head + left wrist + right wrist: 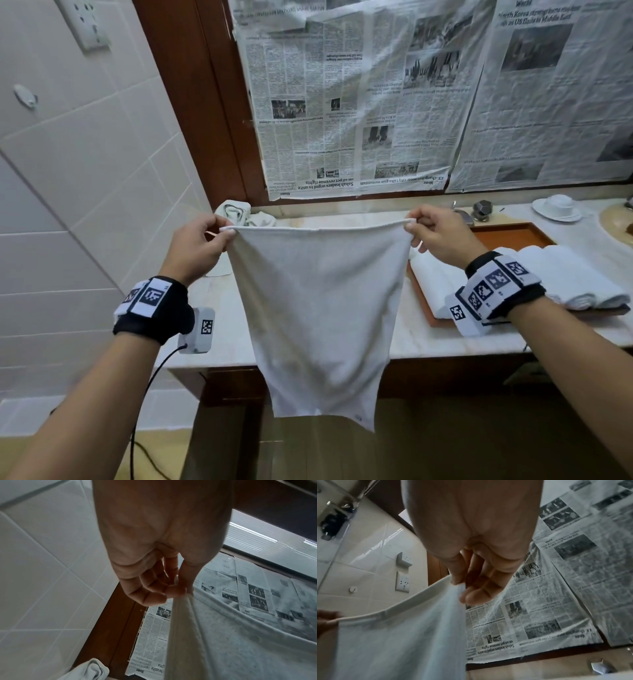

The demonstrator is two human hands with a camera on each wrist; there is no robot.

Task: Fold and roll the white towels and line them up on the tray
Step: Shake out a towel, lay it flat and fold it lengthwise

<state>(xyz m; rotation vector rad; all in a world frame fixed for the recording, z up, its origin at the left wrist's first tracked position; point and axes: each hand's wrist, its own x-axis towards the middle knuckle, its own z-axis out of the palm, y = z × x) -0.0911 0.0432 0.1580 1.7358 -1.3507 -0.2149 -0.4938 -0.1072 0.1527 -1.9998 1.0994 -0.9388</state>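
Note:
A white towel (318, 308) hangs spread out in the air in front of the counter, its lower edge below the counter's front. My left hand (226, 233) pinches its top left corner and my right hand (412, 222) pinches its top right corner. The left wrist view shows the left hand (181, 588) pinching the towel (240, 642); the right wrist view shows the right hand (462, 586) on the towel (402, 642). At the right a brown tray (507, 236) carries rolled white towels (565, 277). A crumpled white towel (239, 210) lies at the back left.
The pale stone counter (428, 339) runs under a mirror covered with newspaper (359, 102). A white cup on a saucer (556, 205), a dark faceted object (482, 208) and a sink edge (616, 222) are at the far right. A tiled wall (85, 171) stands on the left.

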